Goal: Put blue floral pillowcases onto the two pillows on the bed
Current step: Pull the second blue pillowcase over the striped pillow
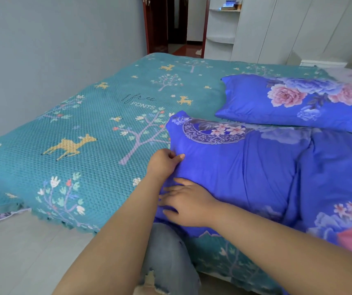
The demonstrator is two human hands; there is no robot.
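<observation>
Two pillows in blue floral pillowcases lie on the bed. The near pillow point(245, 167) lies at the bed's front edge, its case wrinkled with a long fold down the middle. My left hand point(165, 161) pinches the case at the pillow's left edge. My right hand point(186, 202) lies flat on the near left corner of the same pillow, fingers spread. The far pillow point(288, 103) lies behind it to the right, smooth, with pink and lilac flowers.
The bed point(85, 135) wears a teal cover with deer and trees. A grey wall runs along its far left side. White wardrobes point(277, 28) and an open doorway point(177, 24) stand beyond. My knee in jeans point(166, 252) presses by the bed's front edge.
</observation>
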